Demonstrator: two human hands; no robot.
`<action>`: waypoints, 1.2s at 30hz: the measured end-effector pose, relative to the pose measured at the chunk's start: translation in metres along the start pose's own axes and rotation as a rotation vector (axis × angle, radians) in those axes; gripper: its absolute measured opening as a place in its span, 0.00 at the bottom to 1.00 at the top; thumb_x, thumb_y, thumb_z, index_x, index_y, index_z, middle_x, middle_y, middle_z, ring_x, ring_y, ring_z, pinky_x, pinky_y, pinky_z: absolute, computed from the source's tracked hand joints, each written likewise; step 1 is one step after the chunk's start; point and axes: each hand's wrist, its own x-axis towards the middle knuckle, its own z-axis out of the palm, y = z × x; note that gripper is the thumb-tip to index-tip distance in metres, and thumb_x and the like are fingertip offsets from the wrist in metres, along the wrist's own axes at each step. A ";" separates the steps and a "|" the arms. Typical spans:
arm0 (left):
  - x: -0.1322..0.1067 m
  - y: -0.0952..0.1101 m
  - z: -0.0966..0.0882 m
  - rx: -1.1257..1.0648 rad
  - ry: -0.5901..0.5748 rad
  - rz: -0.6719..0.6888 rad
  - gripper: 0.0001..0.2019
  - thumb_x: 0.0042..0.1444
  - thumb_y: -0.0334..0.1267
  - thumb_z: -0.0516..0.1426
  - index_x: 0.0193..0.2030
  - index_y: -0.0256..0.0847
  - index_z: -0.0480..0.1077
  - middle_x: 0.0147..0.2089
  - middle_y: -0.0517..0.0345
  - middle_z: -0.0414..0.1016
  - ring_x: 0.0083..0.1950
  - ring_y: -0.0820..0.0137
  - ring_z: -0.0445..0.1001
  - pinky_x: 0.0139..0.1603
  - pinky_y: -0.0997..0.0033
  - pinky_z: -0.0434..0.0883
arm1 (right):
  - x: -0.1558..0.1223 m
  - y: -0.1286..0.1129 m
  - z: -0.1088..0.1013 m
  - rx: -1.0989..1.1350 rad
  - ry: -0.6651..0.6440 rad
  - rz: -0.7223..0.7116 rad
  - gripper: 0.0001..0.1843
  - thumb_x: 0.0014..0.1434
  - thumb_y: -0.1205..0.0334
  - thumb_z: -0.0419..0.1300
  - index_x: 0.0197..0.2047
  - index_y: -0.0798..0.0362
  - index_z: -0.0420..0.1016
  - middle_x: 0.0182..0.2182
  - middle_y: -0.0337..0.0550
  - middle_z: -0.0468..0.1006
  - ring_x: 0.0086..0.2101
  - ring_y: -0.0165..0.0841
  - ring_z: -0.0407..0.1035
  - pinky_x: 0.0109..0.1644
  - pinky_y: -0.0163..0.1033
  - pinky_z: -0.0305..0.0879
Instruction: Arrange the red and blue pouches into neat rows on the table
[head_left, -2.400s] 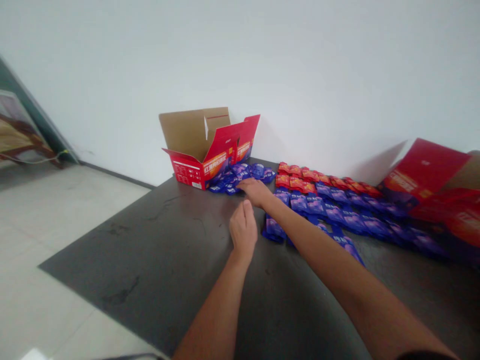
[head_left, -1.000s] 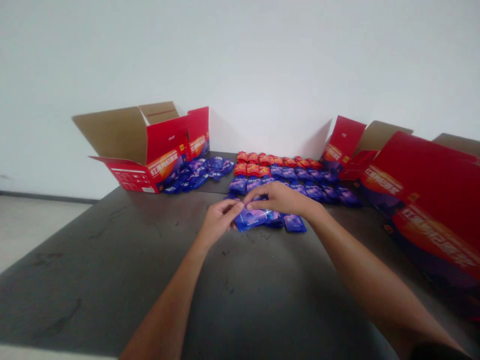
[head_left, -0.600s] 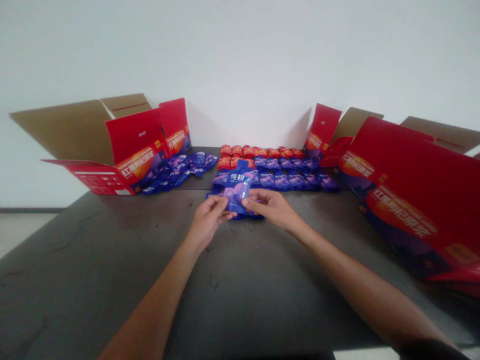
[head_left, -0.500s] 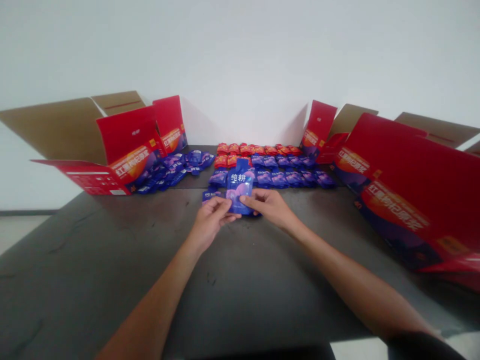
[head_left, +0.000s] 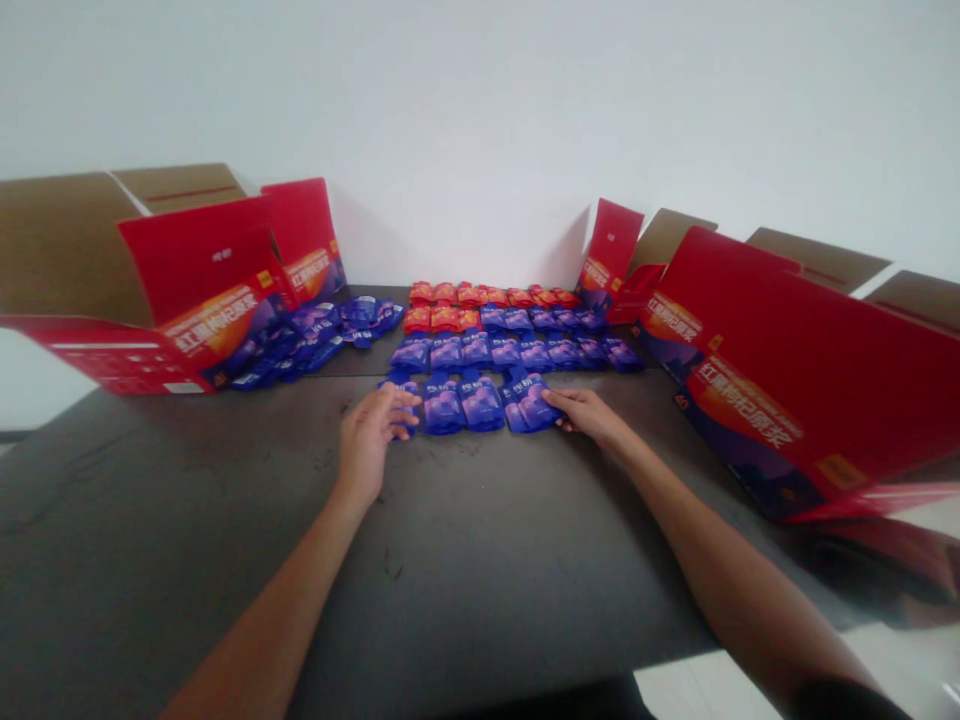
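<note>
Several blue pouches lie in a short front row on the dark table. My left hand rests at the left end of that row, fingers stretched over the leftmost blue pouch. At the right end, my right hand touches the rightmost blue pouch with its fingertips, fingers extended. Behind lie more rows of blue pouches and red pouches.
An open red carton lies on its side at the left with blue pouches spilling from it. Another open red carton lies at the right, a smaller one behind it. A white wall stands behind the table.
The blue pouch both hands held upright now lies flat in the front row. My hands have spread apart to the row's two ends. The view has shifted right and nearer.
</note>
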 end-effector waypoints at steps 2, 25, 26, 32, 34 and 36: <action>0.002 -0.003 -0.002 0.014 0.043 0.020 0.21 0.57 0.56 0.60 0.33 0.36 0.76 0.37 0.49 0.80 0.29 0.71 0.73 0.24 0.76 0.65 | 0.003 0.002 0.000 -0.053 0.004 -0.048 0.29 0.52 0.34 0.64 0.29 0.56 0.76 0.19 0.34 0.66 0.21 0.24 0.58 0.23 0.31 0.54; 0.008 -0.002 -0.009 0.036 0.202 0.176 0.23 0.60 0.55 0.53 0.24 0.41 0.74 0.23 0.55 0.72 0.22 0.73 0.64 0.19 0.74 0.56 | -0.010 -0.005 0.023 -0.530 0.273 -0.270 0.19 0.62 0.46 0.59 0.47 0.51 0.79 0.22 0.35 0.73 0.24 0.31 0.68 0.31 0.35 0.57; 0.008 -0.002 -0.009 0.032 0.205 0.174 0.22 0.60 0.55 0.53 0.24 0.41 0.74 0.23 0.55 0.72 0.22 0.73 0.64 0.19 0.74 0.56 | -0.010 -0.005 0.023 -0.537 0.267 -0.280 0.19 0.63 0.46 0.59 0.47 0.51 0.79 0.22 0.35 0.73 0.24 0.31 0.67 0.30 0.35 0.56; 0.008 0.000 -0.008 0.019 0.213 0.170 0.22 0.60 0.53 0.53 0.24 0.41 0.73 0.24 0.55 0.72 0.22 0.73 0.64 0.18 0.74 0.56 | -0.013 -0.007 0.022 -0.617 0.236 -0.305 0.22 0.66 0.43 0.56 0.50 0.50 0.78 0.23 0.37 0.74 0.25 0.33 0.69 0.30 0.35 0.56; 0.009 -0.001 -0.009 0.014 0.210 0.173 0.21 0.60 0.53 0.53 0.24 0.41 0.73 0.25 0.55 0.73 0.22 0.73 0.64 0.18 0.73 0.56 | -0.014 -0.008 0.021 -0.653 0.230 -0.307 0.23 0.66 0.41 0.55 0.52 0.49 0.77 0.24 0.38 0.75 0.27 0.34 0.70 0.31 0.36 0.57; 0.010 -0.002 -0.011 0.013 0.208 0.182 0.21 0.59 0.53 0.53 0.24 0.41 0.73 0.26 0.54 0.74 0.23 0.73 0.64 0.19 0.74 0.56 | -0.015 -0.009 0.020 -0.668 0.227 -0.307 0.25 0.67 0.40 0.54 0.55 0.48 0.76 0.25 0.39 0.76 0.28 0.35 0.71 0.33 0.36 0.59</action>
